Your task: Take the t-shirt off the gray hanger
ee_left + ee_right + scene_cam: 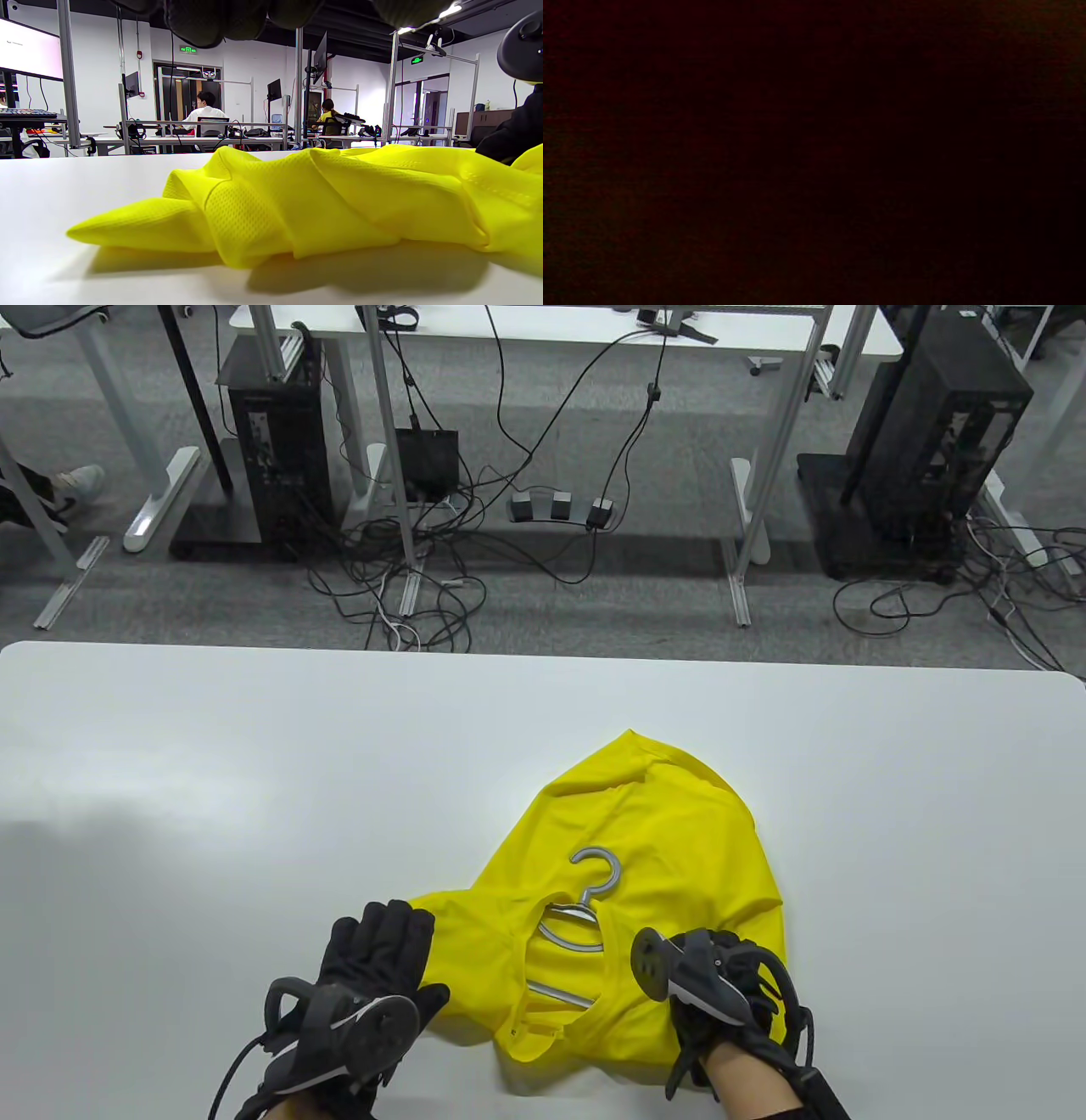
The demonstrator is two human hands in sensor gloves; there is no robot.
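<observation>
The right wrist view is almost wholly dark and shows nothing. Most of the gray hanger (585, 916) lies hidden inside the yellow t-shirt (679, 848); only its hook and parts of its bars show through the neck opening. The right hand (730, 984) fingers are hidden, so its grip cannot be told. The left hand (373, 976) wrist is cut off by the bottom edge.
</observation>
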